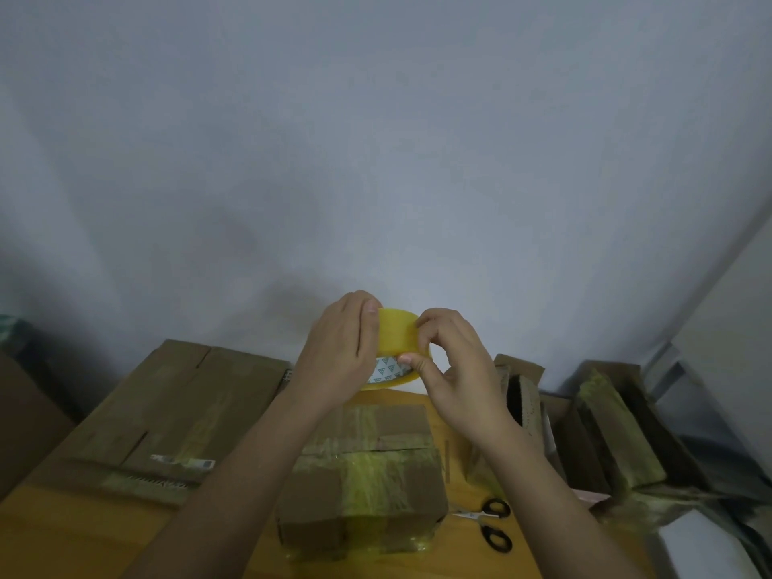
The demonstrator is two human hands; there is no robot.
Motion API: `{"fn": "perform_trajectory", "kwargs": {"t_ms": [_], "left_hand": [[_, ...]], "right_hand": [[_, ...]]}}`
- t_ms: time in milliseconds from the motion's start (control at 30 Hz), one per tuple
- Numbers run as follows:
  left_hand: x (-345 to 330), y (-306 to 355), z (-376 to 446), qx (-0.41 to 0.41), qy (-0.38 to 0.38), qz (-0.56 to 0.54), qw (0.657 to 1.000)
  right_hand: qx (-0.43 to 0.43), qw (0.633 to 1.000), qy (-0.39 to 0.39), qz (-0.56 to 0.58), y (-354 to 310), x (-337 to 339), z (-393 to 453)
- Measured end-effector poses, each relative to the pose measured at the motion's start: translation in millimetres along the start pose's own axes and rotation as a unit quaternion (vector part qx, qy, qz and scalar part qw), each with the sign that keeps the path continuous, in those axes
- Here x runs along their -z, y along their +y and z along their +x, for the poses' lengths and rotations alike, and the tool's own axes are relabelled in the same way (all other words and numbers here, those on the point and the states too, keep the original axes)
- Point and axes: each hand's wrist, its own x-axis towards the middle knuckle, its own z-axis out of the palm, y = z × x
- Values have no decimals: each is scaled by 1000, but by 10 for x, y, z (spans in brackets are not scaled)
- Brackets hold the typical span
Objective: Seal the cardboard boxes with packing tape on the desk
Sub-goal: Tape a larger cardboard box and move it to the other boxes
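I hold a yellow roll of packing tape (397, 334) up in the air over the desk. My left hand (338, 353) grips the roll from its left side, thumb on the outer face. My right hand (453, 365) pinches the roll's right edge with thumb and fingertips. Below my hands a small cardboard box (367, 474) stands on the orange desk (83, 532), with yellowish tape strips across its top and front.
A large flat cardboard box (167, 407) lies on the desk at the left. Black-handled scissors (493, 524) lie right of the small box. More taped boxes (618, 432) are stacked at the right. A plain wall rises behind the desk.
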Motion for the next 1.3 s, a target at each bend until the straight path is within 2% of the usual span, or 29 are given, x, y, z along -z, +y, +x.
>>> {"fn": "perform_trajectory", "kwargs": {"t_ms": [500,833,1067,1200,1300], "left_hand": [[-19,-17,-1,16,2,15,1000],[-18,-29,11,14,5,20,1000],[2,-57,32,26,-25,21,999],[12,-68,18,21,-31,28,999],[25,-67,26,30,-38,21,999]], "right_hand": [[-1,1000,-6,-31,-3,-110,-35],[-10,1000,-3,-1,-6,-119,-19],[9,998,-18,-52,3,-143,-7],[-8,1000,-20,-18,-7,-142,-11],[0,998,-25,-57,-17,-150,-5]]}}
